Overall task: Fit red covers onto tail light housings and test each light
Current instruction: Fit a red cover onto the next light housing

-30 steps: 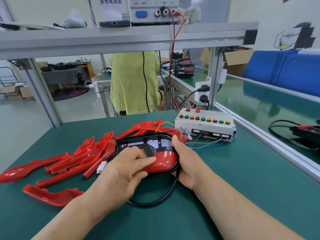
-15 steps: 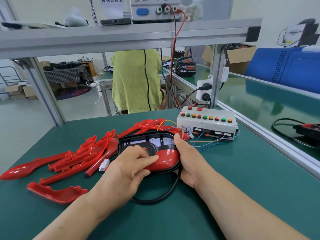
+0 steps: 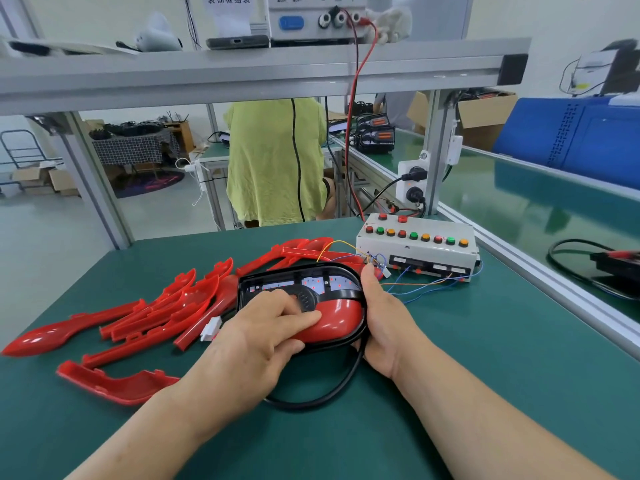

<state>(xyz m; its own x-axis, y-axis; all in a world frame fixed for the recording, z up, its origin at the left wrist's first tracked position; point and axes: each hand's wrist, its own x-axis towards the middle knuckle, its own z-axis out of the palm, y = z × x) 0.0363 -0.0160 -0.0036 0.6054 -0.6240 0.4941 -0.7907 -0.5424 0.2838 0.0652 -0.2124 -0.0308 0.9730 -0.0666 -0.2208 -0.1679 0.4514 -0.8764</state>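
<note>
On red cover (image 3: 334, 322), straight left fingers (image 3: 297, 319)

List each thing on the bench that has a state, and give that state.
housing, lying flat, far half uncovered
cover, lies on housing's near half
left hand, presses the cover
right hand, grips the housing's right end
spare covers, loose pile, unfitted
connector, lying loose, unplugged
test box, wired up
</note>
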